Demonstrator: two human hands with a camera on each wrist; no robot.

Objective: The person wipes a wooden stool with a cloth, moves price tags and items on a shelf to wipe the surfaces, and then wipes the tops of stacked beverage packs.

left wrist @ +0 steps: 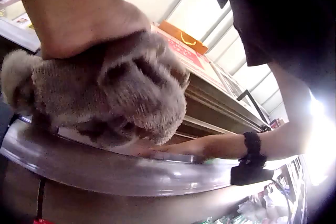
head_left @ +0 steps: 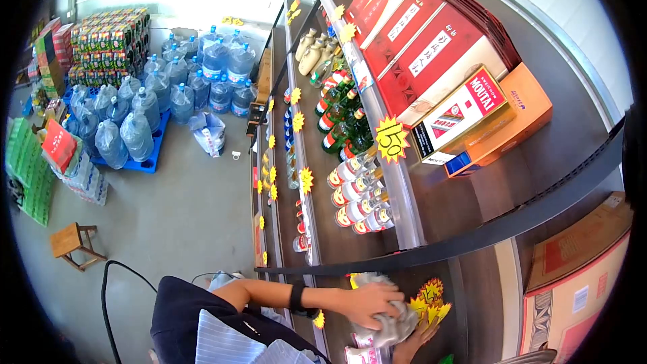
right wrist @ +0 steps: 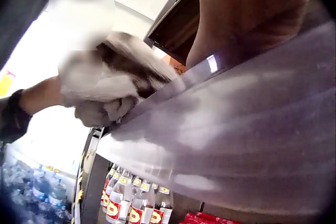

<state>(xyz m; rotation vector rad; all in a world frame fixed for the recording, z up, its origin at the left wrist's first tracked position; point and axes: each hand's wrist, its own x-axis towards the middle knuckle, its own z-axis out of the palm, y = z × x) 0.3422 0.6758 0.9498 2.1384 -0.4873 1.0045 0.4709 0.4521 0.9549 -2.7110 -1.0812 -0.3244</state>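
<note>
Left hand (head_left: pixel 369 302) presses a bunched grey cloth (head_left: pixel 391 323) on the dark shelf (head_left: pixel 465 310), fingers curled over it. Right hand (head_left: pixel 412 342) lies just below, touching the cloth's lower edge; its finger spread can't be told. Wiping looks mid-way, with how much is done unclear. The cloth is a lump, no clear long axis. Beyond: yellow price tags (head_left: pixel 428 302), clear bottles (head_left: pixel 357 195), then water jugs (head_left: pixel 202 74).
</note>
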